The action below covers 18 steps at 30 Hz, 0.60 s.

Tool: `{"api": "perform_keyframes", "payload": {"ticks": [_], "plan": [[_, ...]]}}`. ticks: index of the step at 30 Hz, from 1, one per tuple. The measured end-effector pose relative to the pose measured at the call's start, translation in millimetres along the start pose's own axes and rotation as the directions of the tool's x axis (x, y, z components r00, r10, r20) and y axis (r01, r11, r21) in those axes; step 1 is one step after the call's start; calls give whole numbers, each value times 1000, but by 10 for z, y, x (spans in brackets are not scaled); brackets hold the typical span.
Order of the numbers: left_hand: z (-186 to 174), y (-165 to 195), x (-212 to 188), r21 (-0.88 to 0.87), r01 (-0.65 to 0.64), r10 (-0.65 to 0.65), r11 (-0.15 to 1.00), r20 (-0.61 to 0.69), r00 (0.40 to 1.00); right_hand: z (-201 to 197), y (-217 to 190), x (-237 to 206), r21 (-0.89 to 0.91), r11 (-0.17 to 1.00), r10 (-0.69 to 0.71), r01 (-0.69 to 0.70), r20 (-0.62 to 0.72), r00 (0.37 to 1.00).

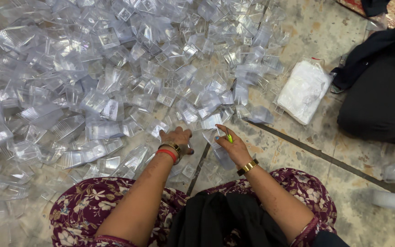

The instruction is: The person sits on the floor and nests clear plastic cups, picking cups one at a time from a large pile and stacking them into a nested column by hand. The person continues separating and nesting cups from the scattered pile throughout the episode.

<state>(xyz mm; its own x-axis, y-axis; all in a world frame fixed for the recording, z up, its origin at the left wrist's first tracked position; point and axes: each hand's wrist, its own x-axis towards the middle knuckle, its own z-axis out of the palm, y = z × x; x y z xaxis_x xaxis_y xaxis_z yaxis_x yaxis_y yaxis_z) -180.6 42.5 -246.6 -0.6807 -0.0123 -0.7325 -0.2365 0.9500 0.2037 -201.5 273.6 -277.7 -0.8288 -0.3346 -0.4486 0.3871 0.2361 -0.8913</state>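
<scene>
- Head view: my left hand (pixel 175 138) lies flat, fingers spread, on clear plastic cups (pixel 115 82) heaped ahead and leftward.
- My right hand (pixel 232 144) pinches a small green tool (pixel 229 137) just beside it.

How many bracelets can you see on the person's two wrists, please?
3. On the left wrist: a red bangle and a gold bracelet just beyond it, toward the left hand. On the right wrist: one gold bracelet. None seem hidden.

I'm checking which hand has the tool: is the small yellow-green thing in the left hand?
No. The yellow-green thing sits in the fingers of the right hand, while the left hand rests flat among the clear plastic pieces.
</scene>
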Motion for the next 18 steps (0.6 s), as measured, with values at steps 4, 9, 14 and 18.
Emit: {"api": "perform_keyframes", "payload": {"ticks": [4,9,14,18], "plan": [[176,-104,267,-60,-17,5,998,-204,979,12,-19,-4,-2,1000,3,-3,5,1000],[206,-301,436,-289,-82,-69,954,-475,877,20,-42,-17,-28,1000,-7,8,9,1000],[60,-112,224,-288,-98,-11,953,-355,935,20,-84,-40,-60,998,-25,25,-1,1000],[81,71,17,150,-141,160,979,-128,979,26,-138,-69,-79,996,-37,34,-34,999]]}}
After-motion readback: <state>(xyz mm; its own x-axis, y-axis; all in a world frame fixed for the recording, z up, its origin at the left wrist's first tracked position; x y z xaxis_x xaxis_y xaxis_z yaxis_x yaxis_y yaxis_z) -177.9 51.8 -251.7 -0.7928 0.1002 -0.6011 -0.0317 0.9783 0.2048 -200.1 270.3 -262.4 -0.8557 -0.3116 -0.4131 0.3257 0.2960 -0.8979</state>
